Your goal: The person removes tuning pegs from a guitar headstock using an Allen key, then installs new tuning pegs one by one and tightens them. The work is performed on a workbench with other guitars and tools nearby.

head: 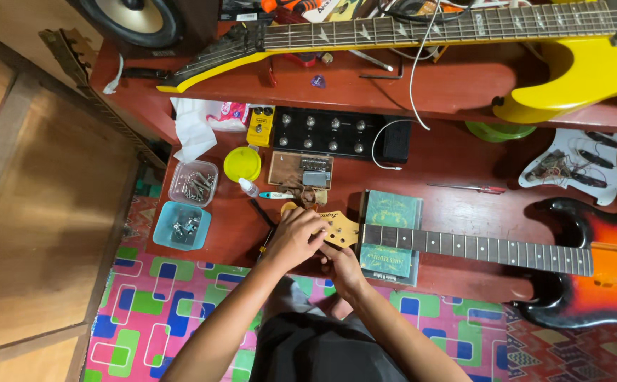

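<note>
Green string packets (391, 237) under guitar neck (475, 246)

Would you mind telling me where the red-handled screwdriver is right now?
In the head view, the red-handled screwdriver lies on the red table, right of centre, just above the sunburst guitar's neck and left of the white pickguard.

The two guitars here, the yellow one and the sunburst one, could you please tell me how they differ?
The yellow guitar lies on the upper shelf, untouched; the sunburst guitar lies on the lower surface, its headstock held by the left hand and right hand. The yellow guitar's headstock is dark and pointed; the sunburst guitar's is pale wood. The sunburst guitar's neck rests on green packets. Both lie flat, necks pointing left.
</note>
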